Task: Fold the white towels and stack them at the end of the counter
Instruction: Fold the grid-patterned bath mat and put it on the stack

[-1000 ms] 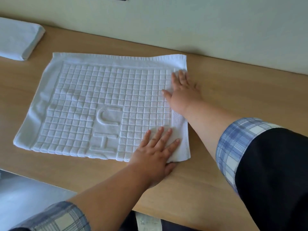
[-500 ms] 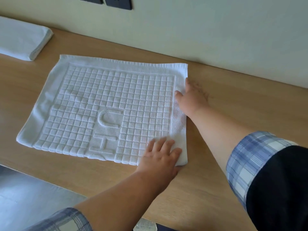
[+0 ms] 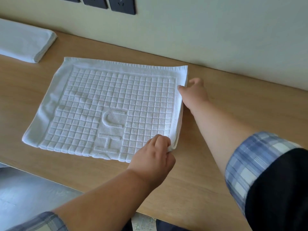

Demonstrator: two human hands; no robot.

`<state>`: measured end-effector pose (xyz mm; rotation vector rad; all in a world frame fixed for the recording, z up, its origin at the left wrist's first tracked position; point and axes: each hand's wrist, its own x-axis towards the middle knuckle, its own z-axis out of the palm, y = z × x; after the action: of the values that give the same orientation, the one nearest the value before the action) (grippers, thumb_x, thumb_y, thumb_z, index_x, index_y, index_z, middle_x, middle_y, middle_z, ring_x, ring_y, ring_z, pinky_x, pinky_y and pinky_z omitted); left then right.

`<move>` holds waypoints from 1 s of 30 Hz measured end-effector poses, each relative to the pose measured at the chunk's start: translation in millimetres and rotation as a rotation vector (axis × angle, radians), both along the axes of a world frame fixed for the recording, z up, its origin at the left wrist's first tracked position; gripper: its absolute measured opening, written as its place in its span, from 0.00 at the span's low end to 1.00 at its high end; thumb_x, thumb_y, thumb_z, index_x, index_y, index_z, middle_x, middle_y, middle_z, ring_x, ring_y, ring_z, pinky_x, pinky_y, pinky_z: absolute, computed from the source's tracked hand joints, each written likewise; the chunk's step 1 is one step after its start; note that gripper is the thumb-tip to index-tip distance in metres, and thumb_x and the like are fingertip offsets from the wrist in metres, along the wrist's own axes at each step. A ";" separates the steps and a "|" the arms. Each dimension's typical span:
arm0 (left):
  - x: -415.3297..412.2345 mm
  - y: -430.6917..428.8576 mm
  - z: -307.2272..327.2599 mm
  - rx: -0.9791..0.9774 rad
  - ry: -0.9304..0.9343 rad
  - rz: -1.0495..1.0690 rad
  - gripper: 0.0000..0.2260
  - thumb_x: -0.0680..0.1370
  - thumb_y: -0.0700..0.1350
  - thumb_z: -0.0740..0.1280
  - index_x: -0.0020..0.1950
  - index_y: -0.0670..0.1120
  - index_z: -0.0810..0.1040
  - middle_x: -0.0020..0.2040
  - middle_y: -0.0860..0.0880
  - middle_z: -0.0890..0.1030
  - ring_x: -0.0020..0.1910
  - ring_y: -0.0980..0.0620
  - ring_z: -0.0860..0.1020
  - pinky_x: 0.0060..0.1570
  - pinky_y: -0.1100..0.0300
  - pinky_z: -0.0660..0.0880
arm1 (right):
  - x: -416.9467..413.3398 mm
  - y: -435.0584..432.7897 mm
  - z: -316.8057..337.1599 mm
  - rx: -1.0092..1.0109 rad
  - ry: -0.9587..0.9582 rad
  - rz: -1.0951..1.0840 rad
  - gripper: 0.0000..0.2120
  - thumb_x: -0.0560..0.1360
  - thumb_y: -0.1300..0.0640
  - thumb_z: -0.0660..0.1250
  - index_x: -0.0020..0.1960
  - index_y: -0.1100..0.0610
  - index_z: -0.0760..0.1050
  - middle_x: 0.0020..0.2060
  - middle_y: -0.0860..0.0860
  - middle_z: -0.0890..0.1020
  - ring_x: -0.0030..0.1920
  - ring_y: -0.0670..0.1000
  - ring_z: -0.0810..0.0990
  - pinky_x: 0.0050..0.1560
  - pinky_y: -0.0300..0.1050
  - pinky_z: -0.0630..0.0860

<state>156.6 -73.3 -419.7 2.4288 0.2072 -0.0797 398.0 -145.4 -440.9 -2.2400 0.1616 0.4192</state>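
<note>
White towel (image 3: pixel 108 110) lies flat on the counter (image 3: pixel 216 164); my left hand (image 3: pixel 155 155) and right hand (image 3: pixel 195 92) pinch its right edge, starting a fold. Next, I judge: carry it leftward, corners matched.

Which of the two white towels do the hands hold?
The checkered towel with raised letters; the plain folded towel lies apart at far left.

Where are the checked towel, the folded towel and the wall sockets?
checked towel (image 3: pixel 93 104), head view, on its gridded middle.
folded towel (image 3: pixel 23 40), head view, on its top face.
wall sockets (image 3: pixel 122 5), head view, on the rightmost black plate.
</note>
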 end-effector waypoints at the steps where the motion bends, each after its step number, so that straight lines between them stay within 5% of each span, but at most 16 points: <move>1: -4.0 2.7 -1.2 -0.015 -0.022 0.011 0.14 0.76 0.46 0.60 0.46 0.60 0.56 0.40 0.63 0.66 0.39 0.57 0.67 0.31 0.70 0.59 | 7.9 6.9 1.0 -0.027 -0.016 0.038 0.18 0.75 0.47 0.67 0.61 0.50 0.65 0.40 0.45 0.76 0.36 0.47 0.77 0.31 0.40 0.67; 6: -19.2 13.8 -10.2 -0.091 -0.051 0.118 0.07 0.79 0.48 0.61 0.54 0.56 0.64 0.44 0.60 0.71 0.40 0.58 0.69 0.32 0.63 0.60 | 22.0 21.9 -1.3 -0.081 -0.071 0.097 0.13 0.72 0.62 0.57 0.54 0.48 0.66 0.39 0.47 0.74 0.34 0.48 0.73 0.29 0.41 0.65; 12: -19.9 24.2 8.3 -0.139 -0.214 0.000 0.20 0.78 0.36 0.63 0.62 0.56 0.64 0.53 0.48 0.76 0.36 0.45 0.77 0.33 0.53 0.76 | 20.4 18.8 12.0 -0.107 -0.154 0.089 0.15 0.72 0.64 0.54 0.54 0.48 0.64 0.40 0.49 0.73 0.33 0.50 0.74 0.30 0.42 0.66; 17: -31.1 48.4 20.0 -0.181 -0.193 -0.006 0.12 0.79 0.44 0.58 0.57 0.60 0.72 0.56 0.51 0.73 0.37 0.50 0.76 0.34 0.59 0.74 | 19.4 46.0 43.1 -0.085 -0.182 0.174 0.18 0.74 0.68 0.53 0.52 0.48 0.73 0.42 0.48 0.74 0.37 0.50 0.73 0.28 0.36 0.66; 23: -61.8 86.5 16.6 -0.157 -0.214 0.115 0.12 0.76 0.50 0.59 0.58 0.60 0.74 0.49 0.63 0.70 0.32 0.58 0.73 0.33 0.62 0.74 | -0.4 120.1 68.5 -0.076 -0.302 0.302 0.19 0.78 0.59 0.58 0.65 0.49 0.78 0.65 0.50 0.79 0.64 0.51 0.76 0.57 0.34 0.67; 30: -85.9 129.6 -5.8 -0.087 -0.135 0.314 0.09 0.75 0.54 0.63 0.53 0.60 0.78 0.46 0.61 0.76 0.33 0.65 0.73 0.33 0.68 0.71 | -29.2 194.6 29.0 -0.161 -0.278 0.409 0.22 0.79 0.58 0.59 0.72 0.46 0.72 0.70 0.54 0.71 0.68 0.53 0.73 0.61 0.39 0.67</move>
<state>70.8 56.4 -425.6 2.2762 0.5089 0.2106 368.7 49.2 -411.9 -2.4636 -0.4287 0.3116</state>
